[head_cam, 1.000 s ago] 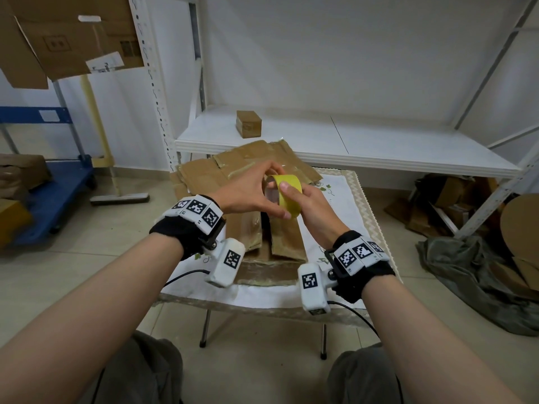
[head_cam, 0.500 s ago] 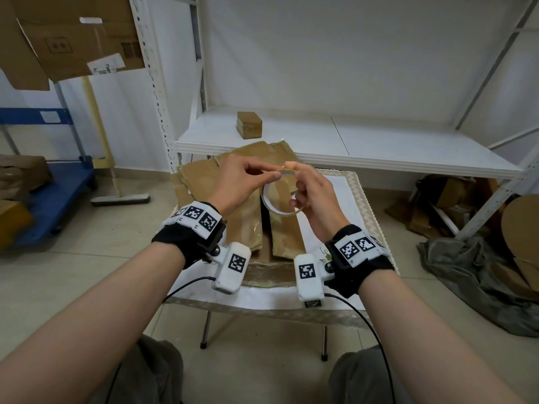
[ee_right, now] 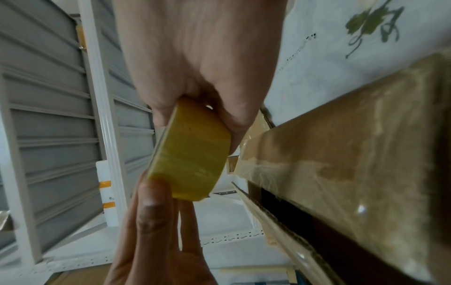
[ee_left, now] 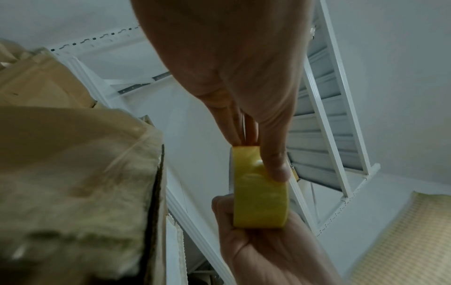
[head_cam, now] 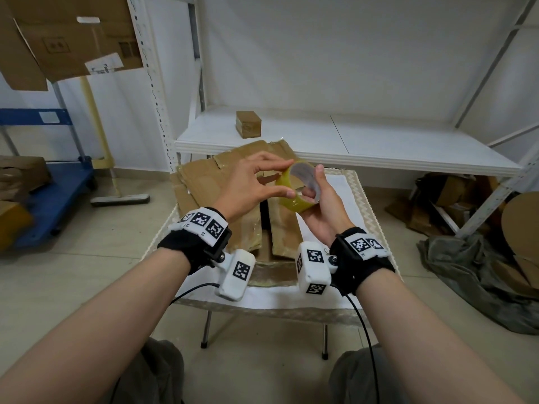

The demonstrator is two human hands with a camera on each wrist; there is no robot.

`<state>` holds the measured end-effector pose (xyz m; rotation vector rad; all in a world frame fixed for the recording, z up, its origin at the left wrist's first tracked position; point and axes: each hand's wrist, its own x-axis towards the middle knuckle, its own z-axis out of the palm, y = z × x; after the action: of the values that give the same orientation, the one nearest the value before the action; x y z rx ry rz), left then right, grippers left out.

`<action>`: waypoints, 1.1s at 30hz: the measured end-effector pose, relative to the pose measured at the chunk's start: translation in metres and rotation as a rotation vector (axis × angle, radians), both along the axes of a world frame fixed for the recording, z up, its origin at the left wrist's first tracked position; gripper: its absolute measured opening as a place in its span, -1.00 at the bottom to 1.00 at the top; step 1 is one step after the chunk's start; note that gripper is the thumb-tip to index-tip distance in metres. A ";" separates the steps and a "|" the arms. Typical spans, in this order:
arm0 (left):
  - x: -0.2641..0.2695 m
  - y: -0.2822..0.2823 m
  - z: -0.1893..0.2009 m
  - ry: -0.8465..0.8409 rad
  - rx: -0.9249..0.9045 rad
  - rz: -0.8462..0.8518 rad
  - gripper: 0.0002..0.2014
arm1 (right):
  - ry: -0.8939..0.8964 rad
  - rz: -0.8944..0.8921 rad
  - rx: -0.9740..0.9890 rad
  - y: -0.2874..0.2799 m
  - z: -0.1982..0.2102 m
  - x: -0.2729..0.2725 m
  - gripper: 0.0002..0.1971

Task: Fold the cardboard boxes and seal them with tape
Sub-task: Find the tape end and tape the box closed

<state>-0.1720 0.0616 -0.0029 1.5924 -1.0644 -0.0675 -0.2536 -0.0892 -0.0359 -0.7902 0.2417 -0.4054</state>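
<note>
A roll of yellow tape (head_cam: pixel 294 201) is held in the air between both hands, above the flattened cardboard boxes (head_cam: pixel 198 179) on the small table. My right hand (head_cam: pixel 316 185) grips the roll, with fingers curled through its core and the thumb up on its rim. My left hand (head_cam: pixel 287 179) pinches it, index fingertip on the upper rim and thumb on the yellow band. In the left wrist view the left thumb (ee_left: pixel 277 170) presses the roll (ee_left: pixel 258 196). The right wrist view shows the roll (ee_right: pixel 190 154) close under the palm, tilted.
The table's white cloth (head_cam: pixel 344 205) shows right of the cardboard. Behind stands a white shelf (head_cam: pixel 379 141) with one small closed box (head_cam: pixel 248 123). A blue cart (head_cam: pixel 58 182) is on the left. Cardboard scraps and a dark cloth (head_cam: pixel 466 272) lie on the floor to the right.
The roll has been turned in my hands: half a second ago its open ring faced me, now it is tilted and its yellow band shows. Both hands stayed above the cardboard.
</note>
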 end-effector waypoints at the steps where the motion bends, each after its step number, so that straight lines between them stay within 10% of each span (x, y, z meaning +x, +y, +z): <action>1: -0.001 -0.001 -0.001 -0.004 -0.012 0.025 -0.48 | 0.010 -0.007 0.025 0.000 -0.002 0.001 -0.50; 13: -0.011 -0.012 -0.018 -0.116 -0.103 0.240 -0.80 | 0.049 -0.014 0.173 -0.005 -0.015 0.005 -0.49; 19: -0.011 -0.013 -0.011 -0.140 0.087 0.087 -0.28 | 0.055 0.004 0.196 0.001 -0.005 0.002 -0.53; 33: -0.022 -0.025 -0.021 -0.508 -0.009 0.305 -0.54 | 0.004 -0.035 0.297 -0.002 -0.014 0.014 -0.55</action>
<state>-0.1936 0.0365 -0.0235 1.7936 -1.1818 0.5721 -0.2392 -0.0908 -0.0501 -0.4954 0.3115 -0.3898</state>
